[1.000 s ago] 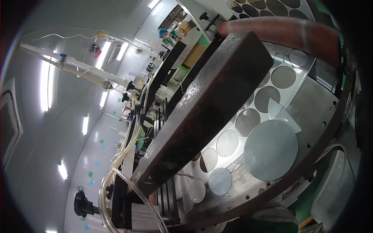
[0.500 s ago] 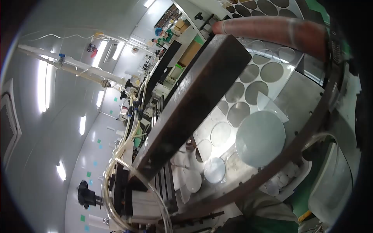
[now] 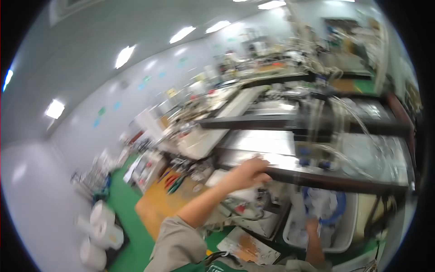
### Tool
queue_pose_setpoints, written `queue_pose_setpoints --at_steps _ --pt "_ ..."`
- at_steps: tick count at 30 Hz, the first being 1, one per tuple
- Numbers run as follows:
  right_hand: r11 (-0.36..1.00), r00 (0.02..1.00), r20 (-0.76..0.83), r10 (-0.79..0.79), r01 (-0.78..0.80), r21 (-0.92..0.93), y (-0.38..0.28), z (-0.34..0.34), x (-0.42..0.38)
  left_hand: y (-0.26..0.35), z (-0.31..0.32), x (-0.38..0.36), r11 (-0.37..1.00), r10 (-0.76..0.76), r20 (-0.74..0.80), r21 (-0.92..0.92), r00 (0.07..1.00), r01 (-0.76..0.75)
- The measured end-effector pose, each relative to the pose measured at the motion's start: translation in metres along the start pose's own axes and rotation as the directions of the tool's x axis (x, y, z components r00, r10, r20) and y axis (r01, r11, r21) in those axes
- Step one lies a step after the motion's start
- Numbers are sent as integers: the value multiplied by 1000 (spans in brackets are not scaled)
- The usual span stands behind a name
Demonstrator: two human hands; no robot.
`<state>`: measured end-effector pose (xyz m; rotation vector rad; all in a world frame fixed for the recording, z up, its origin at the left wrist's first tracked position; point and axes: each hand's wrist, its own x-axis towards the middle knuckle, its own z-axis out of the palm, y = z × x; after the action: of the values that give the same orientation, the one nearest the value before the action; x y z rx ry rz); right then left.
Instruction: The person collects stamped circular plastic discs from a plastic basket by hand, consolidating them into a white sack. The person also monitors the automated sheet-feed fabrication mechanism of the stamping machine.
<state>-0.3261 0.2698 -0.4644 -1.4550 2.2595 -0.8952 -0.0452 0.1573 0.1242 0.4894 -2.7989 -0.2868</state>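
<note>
My left hand point(image 3: 249, 173) is raised beside the front edge of the dark-framed machine point(image 3: 326, 178). Its fingers look partly spread, with nothing visible between them, though motion softens the outline. Lower right, my right hand point(image 3: 312, 225) reaches over a white tub point(image 3: 350, 233). It is at the lower edge of a blue curved thing point(image 3: 339, 209) among clear and whitish items; blur hides its fingers and whether they grip anything. Clear tubes point(image 3: 358, 120) hang over the machine's bright metal surface point(image 3: 267, 144).
An orange-brown tabletop point(image 3: 156, 201) with green-and-red-handled tools point(image 3: 176, 182) lies left of centre. White rolls point(image 3: 106, 231) stand on the green floor point(image 3: 124, 199) at lower left. A brown-stained white board point(image 3: 248, 247) is near my body. Cluttered benches extend behind.
The view has swung and levelled from a close, tilted look at the machine and round discs to a wider look at the room. Both my hands have come into view.
</note>
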Motion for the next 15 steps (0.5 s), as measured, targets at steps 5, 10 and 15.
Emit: queue_pose_setpoints --at_steps 5,10,15 --pt "724 701 702 124 -548 419 -196 -64 -151 59 20 -178 940 -61 -117 -340 991 18" --pt "778 554 802 -223 -395 489 -378 -107 -196 51 55 -308 814 -381 -80 -501 921 293" --pt "626 611 642 -464 -287 726 -503 -159 -197 59 56 -362 647 -620 -246 -698 745 308"
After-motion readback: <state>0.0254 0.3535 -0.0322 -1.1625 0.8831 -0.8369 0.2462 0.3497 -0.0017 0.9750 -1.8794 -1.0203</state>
